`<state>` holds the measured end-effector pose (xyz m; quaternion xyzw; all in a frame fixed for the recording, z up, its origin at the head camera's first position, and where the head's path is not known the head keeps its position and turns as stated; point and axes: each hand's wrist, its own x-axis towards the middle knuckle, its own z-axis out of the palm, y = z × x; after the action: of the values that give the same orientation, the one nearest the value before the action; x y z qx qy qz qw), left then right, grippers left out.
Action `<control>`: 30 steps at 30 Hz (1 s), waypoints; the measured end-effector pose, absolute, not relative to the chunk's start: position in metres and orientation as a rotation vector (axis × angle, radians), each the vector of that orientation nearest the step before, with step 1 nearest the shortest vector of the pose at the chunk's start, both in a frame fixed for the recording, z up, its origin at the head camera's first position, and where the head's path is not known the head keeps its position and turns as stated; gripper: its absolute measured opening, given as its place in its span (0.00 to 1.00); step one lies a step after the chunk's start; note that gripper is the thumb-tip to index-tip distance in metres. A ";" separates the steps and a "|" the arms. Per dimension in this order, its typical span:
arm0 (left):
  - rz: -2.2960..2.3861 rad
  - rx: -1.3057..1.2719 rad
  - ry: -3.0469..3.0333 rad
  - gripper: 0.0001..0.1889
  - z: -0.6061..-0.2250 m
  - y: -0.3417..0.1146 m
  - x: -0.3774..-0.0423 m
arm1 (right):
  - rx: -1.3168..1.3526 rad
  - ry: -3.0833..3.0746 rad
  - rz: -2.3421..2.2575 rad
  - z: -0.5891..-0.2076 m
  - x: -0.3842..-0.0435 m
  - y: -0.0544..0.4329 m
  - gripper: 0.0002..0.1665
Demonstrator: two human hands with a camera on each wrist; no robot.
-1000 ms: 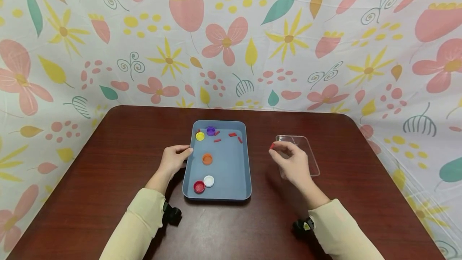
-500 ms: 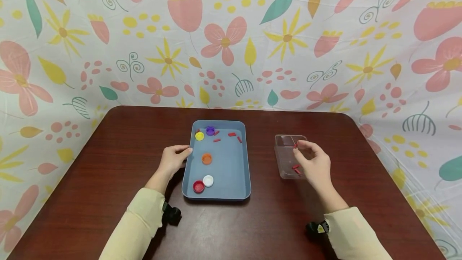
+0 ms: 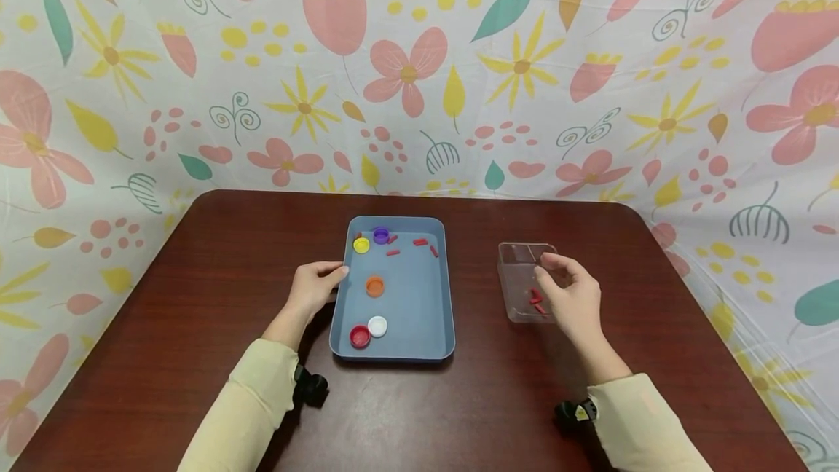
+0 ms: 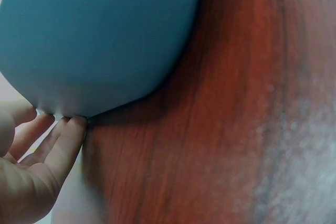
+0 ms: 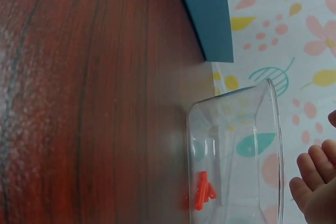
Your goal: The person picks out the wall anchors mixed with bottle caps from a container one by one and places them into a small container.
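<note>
At the far left a pale sleeve (image 3: 242, 406) comes in over the dark red-brown worktop (image 3: 249, 268), with a black device (image 3: 311, 388) strapped at the wrist. The left hand (image 3: 311, 288) holds the left edge of the blue-grey tray (image 3: 416, 312), its grip closed on the rim: the thumb shows at the top edge, and the left wrist view shows fingertips against the outer wall. Inside the tray, from the left, a red cap (image 3: 360, 336) lies near the front, a yellow cap (image 3: 361, 245) towards the back, an orange cap (image 3: 375, 286) about midway, a white cap (image 3: 377, 326) just beside the red one, and a purple cap (image 3: 381, 236) near the yellow. Small red pieces (image 3: 420, 242) are scattered along the tray's far end, some close to the purple cap, others nearer the right wall. Further right, well apart from the tray, stands a clear divided box (image 3: 518, 286); several more red sticks (image 5: 202, 190) lie together in its larger, near compartment. The right hand (image 3: 569, 297) hovers above its right side, grip slack, with a gap between thumb and index finger and nothing held. Rightmost are a second black device (image 3: 570, 414) and the other sleeve (image 3: 642, 421).
</note>
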<state>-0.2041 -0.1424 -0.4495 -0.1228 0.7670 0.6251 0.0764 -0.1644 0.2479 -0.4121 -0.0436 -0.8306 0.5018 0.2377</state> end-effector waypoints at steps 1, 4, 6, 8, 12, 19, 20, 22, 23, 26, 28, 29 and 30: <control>1.871 -0.369 2.299 0.21 -0.449 -0.143 -0.204 | -0.120 -2.276 1.378 -0.411 -0.164 0.247 0.14; 1.864 -0.371 2.298 0.21 -0.448 -0.143 -0.204 | -0.118 -2.276 1.389 -0.410 -0.165 0.246 0.14; 1.857 -0.376 2.297 0.21 -0.448 -0.143 -0.204 | -0.117 -2.276 1.400 -0.410 -0.165 0.245 0.15; 1.854 -0.374 2.298 0.21 -0.447 -0.144 -0.205 | -0.121 -2.280 1.410 -0.409 -0.165 0.244 0.15; 1.863 -0.375 2.288 0.21 -0.448 -0.144 -0.205 | -0.122 -2.286 1.423 -0.409 -0.167 0.239 0.15; 1.876 -0.353 2.286 0.21 -0.449 -0.145 -0.205 | -0.065 -2.272 1.491 -0.412 -0.171 0.228 0.14; 1.876 -0.355 2.287 0.21 -0.450 -0.145 -0.206 | -0.058 -2.267 1.509 -0.412 -0.172 0.226 0.14; 1.878 -0.354 2.291 0.21 -0.450 -0.145 -0.206 | -0.041 -2.256 1.537 -0.413 -0.173 0.221 0.14; 1.878 -0.355 2.293 0.21 -0.450 -0.145 -0.206 | -0.038 -2.252 1.559 -0.411 -0.173 0.218 0.14; 1.883 -0.357 2.291 0.20 -0.450 -0.144 -0.206 | -0.003 -2.239 1.605 -0.404 -0.170 0.207 0.15; 1.887 -0.357 2.287 0.20 -0.450 -0.144 -0.206 | 0.012 -2.237 1.627 -0.404 -0.171 0.203 0.15; 1.891 -0.358 2.283 0.20 -0.450 -0.144 -0.206 | 0.012 -2.243 1.635 -0.404 -0.172 0.200 0.15; 1.895 -0.358 2.279 0.20 -0.450 -0.144 -0.206 | 0.017 -2.245 1.640 -0.405 -0.174 0.199 0.15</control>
<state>-0.2061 -0.1443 -0.4501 -0.1196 0.7610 0.6329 0.0780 -0.1738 0.1986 -0.4053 0.0060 -0.7942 0.5804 0.1797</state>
